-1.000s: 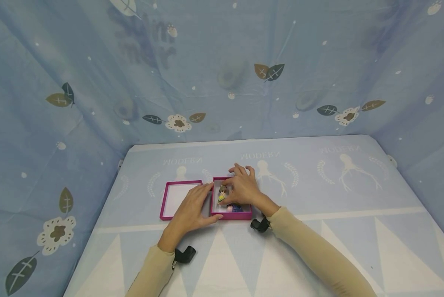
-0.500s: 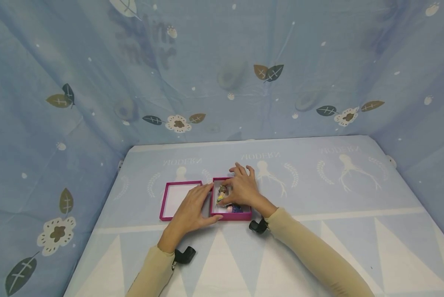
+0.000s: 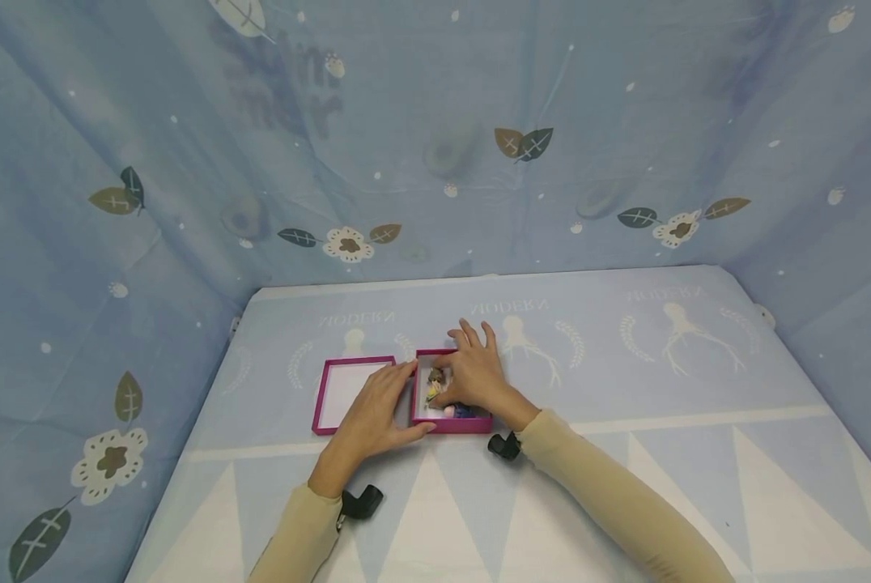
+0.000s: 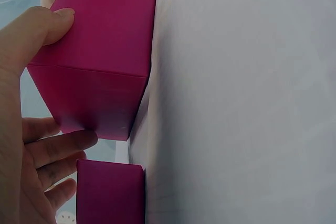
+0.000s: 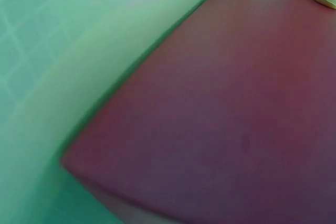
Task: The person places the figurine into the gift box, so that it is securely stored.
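A magenta box with a pale inside lies on the table with its top uncovered. My left hand holds its near left corner: in the left wrist view the thumb rests on the near wall of the box, and fingertips touch the left wall. Reaching into the box, my right hand pinches a small doll-like figurine with brown hair and a yellow-green lower part between thumb and index finger. Another figurine, pink and dark blue, lies by the near wall, partly covered by the right hand.
Left of the box lies a shallow magenta-rimmed tray, perhaps its lid, close beside my left fingers. A patterned cloth covers the table. Blue printed curtains stand behind and at both sides.
The right hand and the figurine have shifted very slightly towards the left inside the box. The left hand and the lid-like tray stay where they were.
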